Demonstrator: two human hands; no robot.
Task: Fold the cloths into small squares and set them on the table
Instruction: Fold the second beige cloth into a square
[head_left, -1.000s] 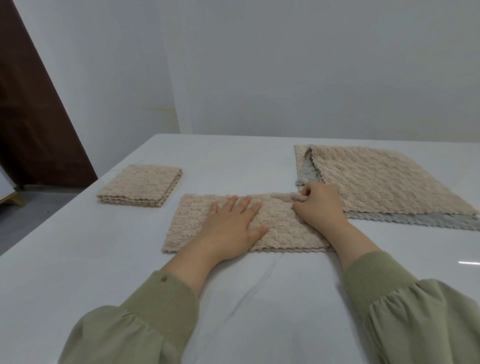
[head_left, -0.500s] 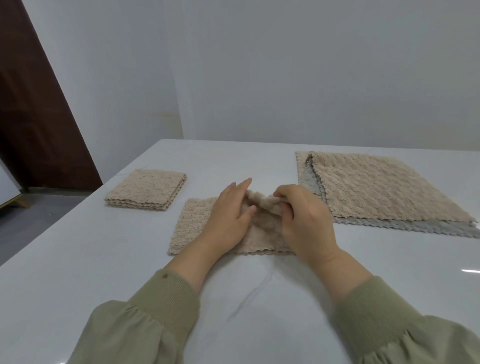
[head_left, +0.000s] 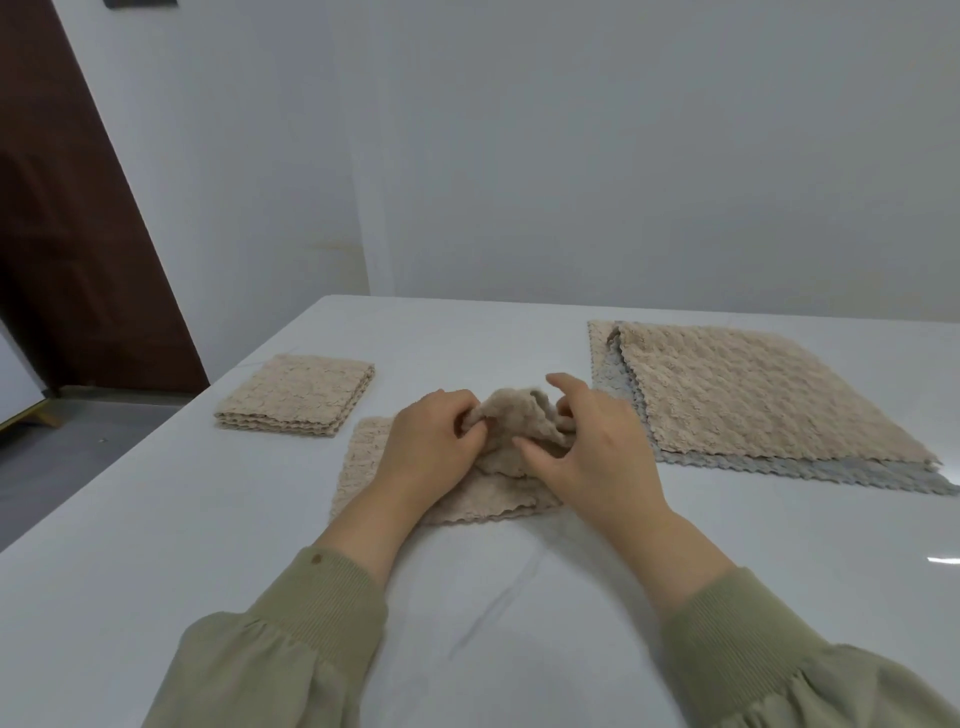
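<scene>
A: Count first.

B: Two hands in view. One cloth (head_left: 498, 493) in work, beige, at the middle of the worktop (head_left: 260, 545). One folded square (head_left: 296, 395) lies to its left, apart from it, with several layers at the near edge; I cannot tell how many cloths are in it. One flat pile (head_left: 753, 400) lies to the right, beige on top. A grey sheet (head_left: 831, 475) lies under that, and a beige strip (head_left: 598, 338) shows at the far left corner. So at least three layers.

A: Which way does the cloth in work lie?

B: Long axis left to right across the worktop, one scalloped long edge facing the person. The left end lies flat. The right end is lifted and bunched up over the middle, forming a raised hump between the hands.

A: Hand states?

B: Left hand (head_left: 431, 447): thumb and fingers pinch the left side of the hump. Right hand (head_left: 597, 457): thumb pressed on the raised part, lower fingers curled into it from behind, forefinger sticking out free above. Both grip the same cloth, and their fingertips lie close together.

A: Position against the neighbours?

B: Between the folded square and the flat pile. The right hand hides the gap to the pile, so I cannot tell whether they touch.
</scene>
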